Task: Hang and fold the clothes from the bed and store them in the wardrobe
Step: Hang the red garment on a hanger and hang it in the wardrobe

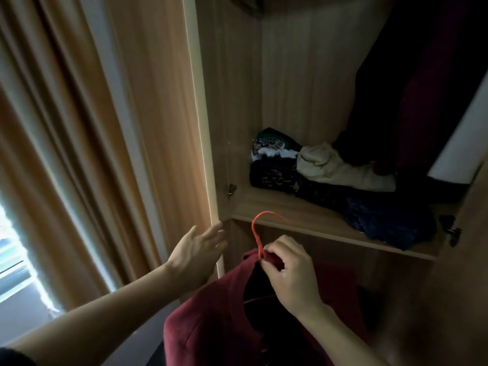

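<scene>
I'm pinching the hanger point(260, 235) w/ right hand point(289, 270), hook up, coat point(211, 318) hanging below; left hand point(196, 256) open, fingers apart.

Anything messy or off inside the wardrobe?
Yes: the clothes on the wardrobe shelf are a loose heap, not folded. A cream garment lies crumpled on top, and a dark blue garment sprawls to the shelf's front edge.

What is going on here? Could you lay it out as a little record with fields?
Place: open wardrobe, curtain beside it
Right hand: pinching the neck of a red hanger
On the hanger: dark red garment
Left hand: open, empty, near the wardrobe's edge
Shelf: folded clothes, loose cream cloth
Already hanging: dark clothes, upper right
</scene>
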